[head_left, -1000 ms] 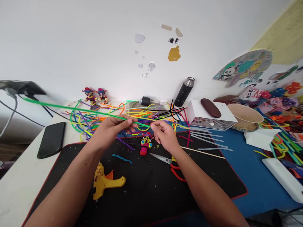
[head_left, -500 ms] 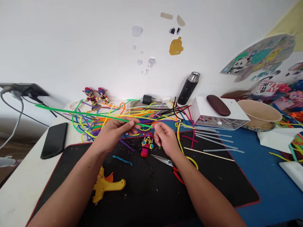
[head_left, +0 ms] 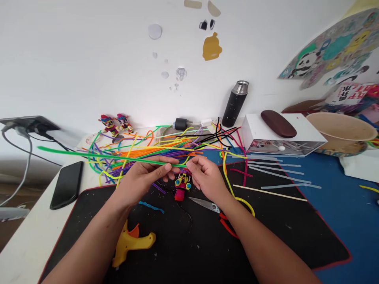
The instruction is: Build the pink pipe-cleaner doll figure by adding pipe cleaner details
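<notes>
A long green pipe cleaner point(head_left: 100, 156) runs through the pinched fingers of my left hand point(head_left: 148, 175), its free end reaching far to the left. My right hand point(head_left: 205, 173) pinches the same stem near its right end, a short way from the left fingers. Just below and between my hands, a small figure point(head_left: 182, 183) in yellow, magenta and blue lies on the black mat point(head_left: 177, 252). Scissors point(head_left: 207, 205) with red handles lie by my right wrist, partly covered by the forearm. A yellow glue gun point(head_left: 133, 240) rests by my left forearm, partly hidden.
Behind my hands spreads a pile of coloured pipe cleaners point(head_left: 160, 150). Two small figures point(head_left: 115, 124) stand by the wall. A black flask point(head_left: 235, 104), a white box point(head_left: 284, 134), glue sticks point(head_left: 278, 174) and a bowl point(head_left: 340, 134) are at the right. A phone point(head_left: 67, 185) lies left.
The view has shifted slightly. Both hands keep hold of the green pipe cleaner and have come a little closer together, just above the small figure.
</notes>
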Demonstrator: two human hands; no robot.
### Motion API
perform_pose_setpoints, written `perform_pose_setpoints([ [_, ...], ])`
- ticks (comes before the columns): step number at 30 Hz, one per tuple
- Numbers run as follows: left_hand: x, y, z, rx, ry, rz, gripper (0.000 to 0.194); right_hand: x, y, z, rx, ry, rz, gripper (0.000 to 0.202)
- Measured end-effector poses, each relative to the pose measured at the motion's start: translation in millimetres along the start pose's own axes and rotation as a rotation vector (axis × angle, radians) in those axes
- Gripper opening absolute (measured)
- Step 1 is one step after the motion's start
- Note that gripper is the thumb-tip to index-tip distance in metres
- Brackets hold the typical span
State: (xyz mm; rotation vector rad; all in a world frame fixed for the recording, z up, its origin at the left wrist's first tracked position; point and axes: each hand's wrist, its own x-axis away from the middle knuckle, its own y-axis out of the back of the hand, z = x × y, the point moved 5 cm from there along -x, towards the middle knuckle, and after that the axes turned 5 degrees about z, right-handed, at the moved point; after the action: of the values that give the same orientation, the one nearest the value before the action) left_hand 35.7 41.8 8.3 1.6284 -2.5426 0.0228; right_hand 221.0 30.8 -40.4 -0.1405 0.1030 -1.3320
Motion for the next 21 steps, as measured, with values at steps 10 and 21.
perform_pose_setpoints([
  [10,3.9,2.9,-6.2,0.001,-0.049,-0.115,0.031,1.9,-2.5,2.4,-0.039,0.013,0.006,0.045],
  [21,4.3,1.7,-0.3,0.006,-0.03,-0.086,0.032,1.1,-4.8,1.4,-0.053,0.006,0.01,0.043],
])
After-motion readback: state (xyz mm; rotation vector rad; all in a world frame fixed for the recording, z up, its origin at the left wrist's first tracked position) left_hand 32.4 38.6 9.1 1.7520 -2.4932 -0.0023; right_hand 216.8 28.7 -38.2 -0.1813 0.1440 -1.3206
